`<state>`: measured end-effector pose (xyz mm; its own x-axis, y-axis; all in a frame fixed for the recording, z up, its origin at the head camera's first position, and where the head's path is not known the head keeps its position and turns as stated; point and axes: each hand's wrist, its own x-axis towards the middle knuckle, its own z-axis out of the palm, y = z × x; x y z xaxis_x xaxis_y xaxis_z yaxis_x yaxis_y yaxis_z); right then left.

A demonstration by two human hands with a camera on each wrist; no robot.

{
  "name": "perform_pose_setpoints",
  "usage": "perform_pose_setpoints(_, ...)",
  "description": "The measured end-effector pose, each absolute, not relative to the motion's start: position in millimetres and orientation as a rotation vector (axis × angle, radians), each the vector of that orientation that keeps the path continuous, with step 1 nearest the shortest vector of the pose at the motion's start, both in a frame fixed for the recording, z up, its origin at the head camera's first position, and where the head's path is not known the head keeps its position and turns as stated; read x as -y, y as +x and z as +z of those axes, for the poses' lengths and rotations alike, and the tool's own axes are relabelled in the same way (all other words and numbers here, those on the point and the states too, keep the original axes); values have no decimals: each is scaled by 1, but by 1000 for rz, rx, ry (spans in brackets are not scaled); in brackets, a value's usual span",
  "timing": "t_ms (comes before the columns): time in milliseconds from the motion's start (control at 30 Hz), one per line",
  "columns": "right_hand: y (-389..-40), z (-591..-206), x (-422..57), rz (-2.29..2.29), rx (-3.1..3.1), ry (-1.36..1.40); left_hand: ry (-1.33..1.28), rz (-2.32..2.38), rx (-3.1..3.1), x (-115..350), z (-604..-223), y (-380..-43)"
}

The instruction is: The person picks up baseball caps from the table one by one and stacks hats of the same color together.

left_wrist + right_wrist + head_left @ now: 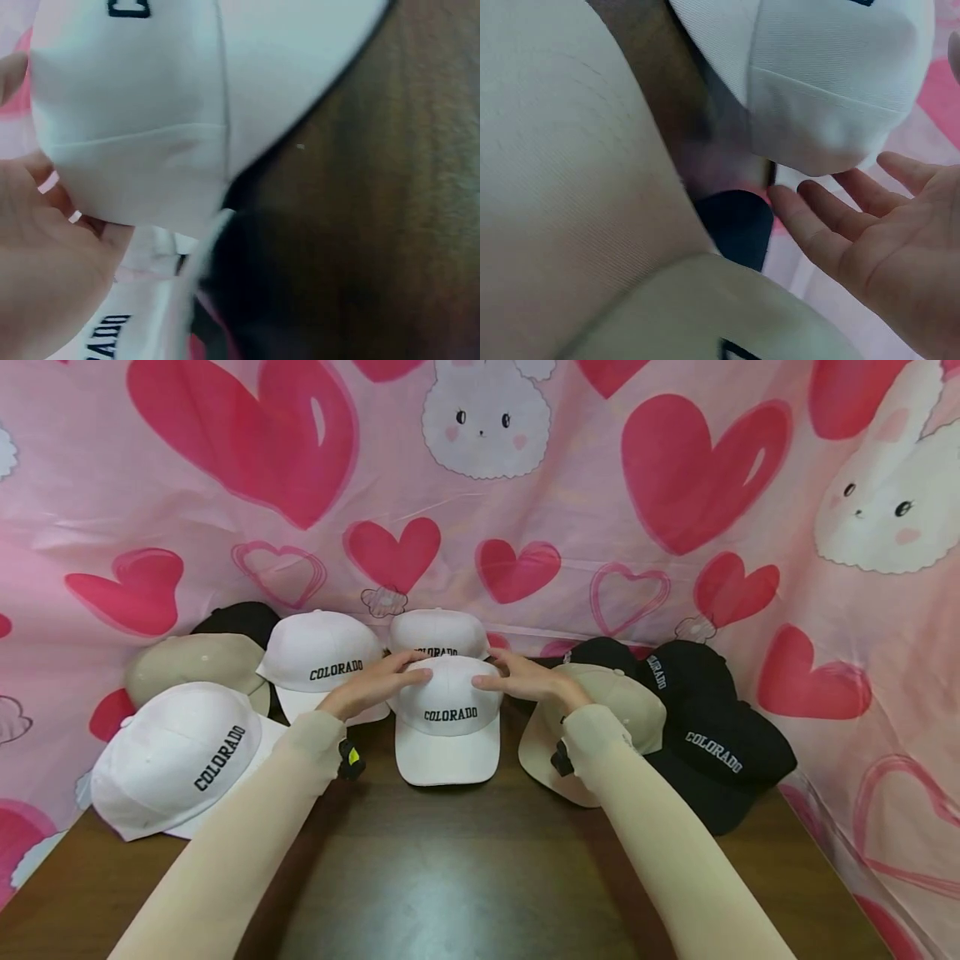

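A white baseball cap (448, 718) with dark COLORADO lettering sits at the middle of the table, brim toward me. My left hand (381, 682) is at its left side, thumb toward the crown. In the left wrist view that hand (56, 255) has its fingertips partly hidden behind the edge of the cap (142, 165). On the cap's other side is my right hand (528, 679). The right wrist view shows its fingers (817, 232) spread and loosely bent, close by the cap (829, 97); whether they touch it I cannot tell.
Another white cap (438, 628) stands directly behind. More white caps (322, 647) (172, 752) and a beige cap (195, 664) are on the left. At right are a beige cap (611, 697) and several black caps (727, 752). A pink heart-print cloth (570, 485) hangs behind the table (435, 877).
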<state>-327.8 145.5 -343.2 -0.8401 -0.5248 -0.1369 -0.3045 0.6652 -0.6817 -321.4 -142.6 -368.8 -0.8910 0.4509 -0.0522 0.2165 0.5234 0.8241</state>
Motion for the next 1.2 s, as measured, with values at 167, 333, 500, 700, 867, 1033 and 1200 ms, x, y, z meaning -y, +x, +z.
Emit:
perform_pose_setpoints(167, -330, -353, -146, -930, -2575, -607, 548, 1294, -2485, 144, -376, -320)
perform_pose_setpoints(333, -329, -360, -149, -924, -2593, -550, 552, 1314, -2461, 142, -380, -321)
perform_pose_setpoints(500, -326, -361, -153, -978, -2576, -532, 583, 1386, -2423, 142, -380, -319)
perform_pose_setpoints(700, -318, -351, -154, -1100, -2502, -597, 601, 1573, -2226, 149, -375, -312)
perform_pose_setpoints(867, -305, -337, -155, -1098, -2549, -630, 632, 1645, -2135, 149, -365, -305)
perform_pose_setpoints(1033, -289, -327, -156, -1160, -2552, -707, 601, 1731, -2051, 146, -352, -290)
perform_pose_setpoints(1200, -271, -320, -161, -1233, -2546, -700, 586, 1778, -2014, 140, -339, -272)
